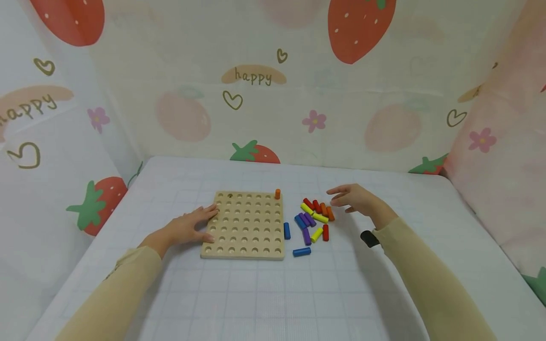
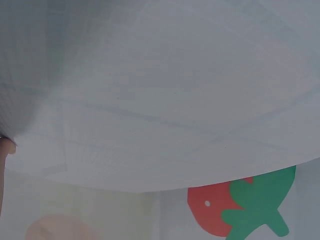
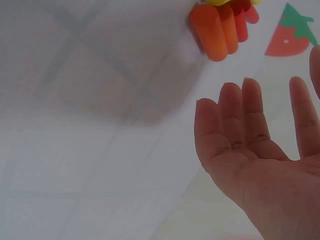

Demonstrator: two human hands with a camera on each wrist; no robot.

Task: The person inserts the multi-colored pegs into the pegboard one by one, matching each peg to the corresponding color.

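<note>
A square wooden pegboard (image 1: 243,225) with rows of round holes lies on the table. One orange peg (image 1: 277,194) stands upright in its far right corner hole. My left hand (image 1: 187,228) rests on the board's left edge with fingers spread. Right of the board lies a loose group of short pegs, among them a yellow peg (image 1: 317,235), a purple peg (image 1: 306,236), a blue peg (image 1: 302,252) and a red peg (image 1: 326,232). Beside the group's far right side, my right hand (image 1: 357,201) hovers with loosely extended fingers, holding nothing; the right wrist view shows its palm (image 3: 280,190).
A white gridded cloth (image 1: 239,303) covers the table. Strawberry-patterned curtains (image 1: 273,113) hang behind it and at both sides. A black band (image 1: 369,239) shows at the right wrist.
</note>
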